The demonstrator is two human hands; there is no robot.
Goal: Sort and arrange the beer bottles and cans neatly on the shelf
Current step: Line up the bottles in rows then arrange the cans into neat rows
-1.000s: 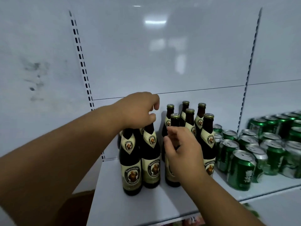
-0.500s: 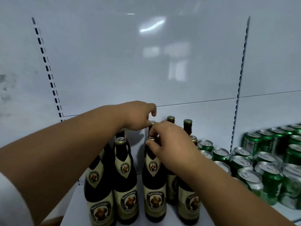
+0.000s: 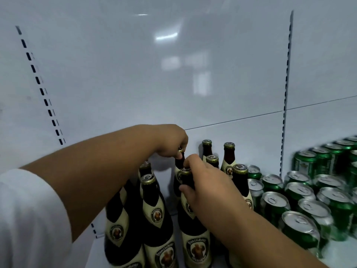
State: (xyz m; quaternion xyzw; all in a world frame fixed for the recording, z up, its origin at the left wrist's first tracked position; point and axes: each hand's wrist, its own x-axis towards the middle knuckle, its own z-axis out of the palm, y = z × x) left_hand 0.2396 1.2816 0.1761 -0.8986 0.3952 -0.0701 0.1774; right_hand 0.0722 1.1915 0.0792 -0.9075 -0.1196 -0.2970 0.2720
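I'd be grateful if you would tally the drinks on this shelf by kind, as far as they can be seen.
brown bottles: 9 in view; more may be hidden
green cans: at least 15; they are blurred and run off the right edge
Total: at least 24

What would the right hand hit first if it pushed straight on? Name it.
Probably the bottle whose top the left hand holds: it stands right beyond the bottle in the right hand's grip. Depth is hard to judge here.
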